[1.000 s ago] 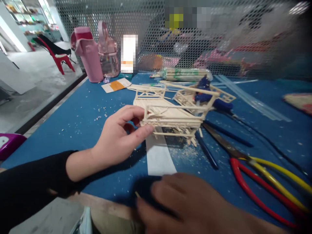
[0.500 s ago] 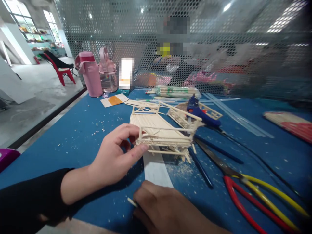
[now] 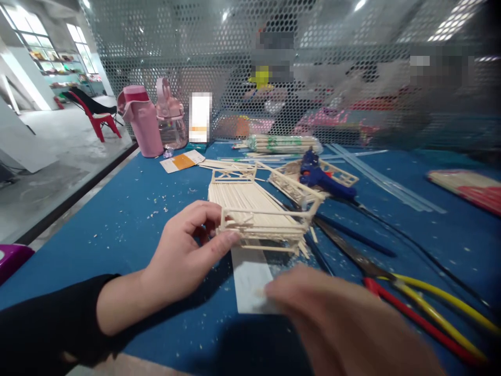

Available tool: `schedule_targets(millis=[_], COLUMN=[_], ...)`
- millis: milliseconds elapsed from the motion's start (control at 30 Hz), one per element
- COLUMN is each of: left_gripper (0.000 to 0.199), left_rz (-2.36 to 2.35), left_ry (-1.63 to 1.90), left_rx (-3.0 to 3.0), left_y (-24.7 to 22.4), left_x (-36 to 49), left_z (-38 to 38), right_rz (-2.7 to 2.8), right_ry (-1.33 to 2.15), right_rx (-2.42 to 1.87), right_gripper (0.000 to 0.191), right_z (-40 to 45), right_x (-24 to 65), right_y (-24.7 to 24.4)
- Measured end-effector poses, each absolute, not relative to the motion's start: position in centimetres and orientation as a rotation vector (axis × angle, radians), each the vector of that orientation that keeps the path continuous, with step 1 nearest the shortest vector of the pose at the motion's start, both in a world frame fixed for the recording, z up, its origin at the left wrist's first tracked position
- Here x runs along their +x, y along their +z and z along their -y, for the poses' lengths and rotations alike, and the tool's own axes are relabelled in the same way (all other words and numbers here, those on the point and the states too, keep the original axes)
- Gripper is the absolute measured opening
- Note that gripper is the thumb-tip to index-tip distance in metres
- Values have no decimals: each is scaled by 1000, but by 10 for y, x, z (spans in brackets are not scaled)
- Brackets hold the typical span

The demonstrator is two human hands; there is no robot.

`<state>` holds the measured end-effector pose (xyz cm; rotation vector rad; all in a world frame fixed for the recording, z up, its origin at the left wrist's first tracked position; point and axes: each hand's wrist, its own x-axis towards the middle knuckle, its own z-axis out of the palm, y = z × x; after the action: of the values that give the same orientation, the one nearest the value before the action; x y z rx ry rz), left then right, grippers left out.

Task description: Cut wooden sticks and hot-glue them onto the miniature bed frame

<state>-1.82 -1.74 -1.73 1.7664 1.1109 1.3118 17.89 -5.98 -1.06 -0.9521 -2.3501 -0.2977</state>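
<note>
A small model bed built of thin wooden sticks (image 3: 250, 201) stands in the middle, with a slatted deck and low railings. My left hand (image 3: 183, 250) grips its near left corner, thumb in front and fingers behind. Closer to me, my right hand (image 3: 332, 313) is smeared by motion, its fingers pinched together. A short pale stick (image 3: 259, 291) shows faintly at its fingertips. Under that hand and the model lies a white paper strip (image 3: 248, 292).
Right of the model are a blue glue gun (image 3: 324, 180) on another stick frame, and pliers-like cutters (image 3: 385, 274) with red and yellow handles. Clear glue sticks (image 3: 387, 177), bagged sticks (image 3: 282, 142) and pink bottles (image 3: 143, 122) line the back, before a perforated metal screen (image 3: 219, 57).
My right hand has moved up and to the right from the table's near edge, over the paper strip. My left hand keeps its hold on the model, which has barely shifted.
</note>
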Motion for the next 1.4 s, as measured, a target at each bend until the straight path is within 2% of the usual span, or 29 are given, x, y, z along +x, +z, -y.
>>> schedule_targets(millis=[233, 533, 1400], left_gripper=[15, 14, 12], left_rz=[-1107, -1099, -1105], left_ry=[1303, 1302, 1307], left_rx=[1772, 1764, 1770], left_y=[-18, -18, -19], left_x=[-15, -15, -14], left_z=[18, 19, 19], right_rz=[2159, 2105, 2070], right_ry=[-122, 7, 14], right_rx=[-1123, -1252, -1189], right_gripper=[17, 17, 16], right_z=[31, 27, 26], right_x=[181, 171, 165], right_y=[2, 2, 3])
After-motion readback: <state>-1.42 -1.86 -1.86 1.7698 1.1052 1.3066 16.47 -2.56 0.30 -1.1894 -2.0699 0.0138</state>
